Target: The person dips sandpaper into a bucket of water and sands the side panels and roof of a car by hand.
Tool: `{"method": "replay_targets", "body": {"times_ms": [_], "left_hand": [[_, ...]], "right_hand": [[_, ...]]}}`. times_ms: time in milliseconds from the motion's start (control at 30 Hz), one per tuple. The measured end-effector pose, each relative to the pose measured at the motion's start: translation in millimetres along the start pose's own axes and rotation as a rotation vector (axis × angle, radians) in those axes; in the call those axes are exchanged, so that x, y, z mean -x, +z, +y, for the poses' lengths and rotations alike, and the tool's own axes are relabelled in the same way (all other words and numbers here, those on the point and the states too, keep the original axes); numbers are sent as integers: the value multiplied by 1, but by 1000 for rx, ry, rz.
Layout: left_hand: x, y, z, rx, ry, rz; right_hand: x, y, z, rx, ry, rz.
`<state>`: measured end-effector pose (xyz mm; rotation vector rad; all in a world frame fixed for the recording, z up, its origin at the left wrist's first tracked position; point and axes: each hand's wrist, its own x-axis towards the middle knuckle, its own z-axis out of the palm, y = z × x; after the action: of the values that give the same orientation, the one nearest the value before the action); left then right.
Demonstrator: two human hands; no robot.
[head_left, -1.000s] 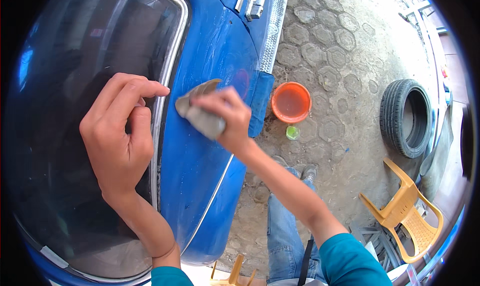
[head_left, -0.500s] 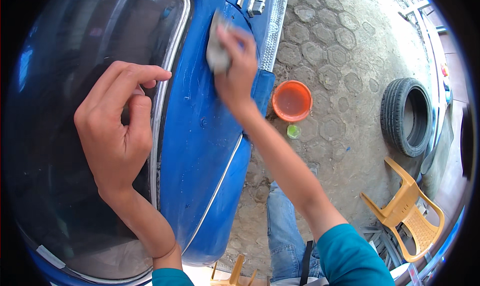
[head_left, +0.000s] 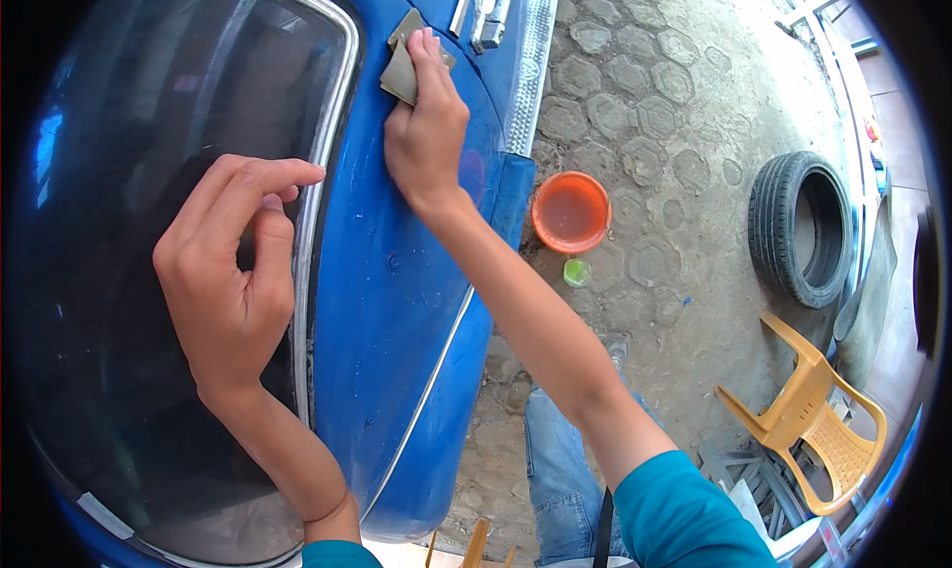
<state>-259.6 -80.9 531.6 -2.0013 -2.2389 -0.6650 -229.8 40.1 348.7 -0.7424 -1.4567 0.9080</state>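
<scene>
1. Right hand [head_left: 428, 136]: I view it from above, its fingers extended close together and flat upon the sheet, which it holds pressed against the bodywork; the thumb's grip I cannot make out.
2. Grey-brown sheet [head_left: 401, 78]: folded, with angular corners projecting beyond the fingers. I locate it at the upper end of the blue panel [head_left: 372, 340], between the window trim [head_left: 351, 52] and the dark panel seam.
3. Left hand [head_left: 228, 265]: half open, the fingers bent and the thumb apart from them, leaving a gap; I see nothing in its grasp. It lies in line with the dark window [head_left: 109, 270], the index fingertip near the trim at the window's right edge. Contact with the glass I cannot tell.
4. Perforated metal strip [head_left: 529, 72]: runs along the vehicle's right side, beside a chrome handle [head_left: 491, 17].
5. Orange bucket [head_left: 571, 181]: stands on the paved ground [head_left: 654, 370] near the vehicle's right edge, cloudy liquid inside; a small green container [head_left: 577, 272] sits just beside it.
6. Tyre [head_left: 773, 231] and yellow chair [head_left: 788, 409]: I note both toward the ground's right edge, well apart from the vehicle.
</scene>
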Motion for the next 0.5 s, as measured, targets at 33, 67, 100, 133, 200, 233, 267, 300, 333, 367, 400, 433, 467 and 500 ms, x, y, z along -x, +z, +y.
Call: {"method": "replay_targets", "body": {"times_ms": [33,67,100,133,200,233,267,300,333,367,400,433,467,500], "left_hand": [[1,-1,1,2,0,-4],[4,-2,-1,7,-18,-12],[6,-7,-2,-3,-36,-19],[7,-7,-3,-1,-37,-14],[5,0,-1,11,-48,-19],[4,0,1,14,-44,-20],[3,0,2,5,-42,-20],[1,1,3,-3,-40,-21],[2,3,1,2,-37,-32],[1,3,1,-6,-27,-26],[-1,2,2,-14,-16,-20],[0,0,0,-14,-18,-28],[-1,-3,-3,-25,17,-2],[-1,-6,-4,-36,53,25]], "right_hand": [[-3,3,0,-30,6,62],[17,-2,-9,-88,26,-30],[50,-12,-26,-162,45,-119],[80,-31,-30,-160,13,-285],[107,-57,-21,-155,11,-385],[109,-62,-14,-133,-43,-432],[107,-65,-12,-109,-96,-474],[90,-47,5,-70,-167,-349],[62,-38,9,-84,-116,-250],[31,-28,14,-69,-63,-121],[2,-19,23,-40,-39,-35],[-13,-8,24,-49,0,13],[-4,-9,18,-47,7,15],[13,-13,7,-97,7,-40]]}}
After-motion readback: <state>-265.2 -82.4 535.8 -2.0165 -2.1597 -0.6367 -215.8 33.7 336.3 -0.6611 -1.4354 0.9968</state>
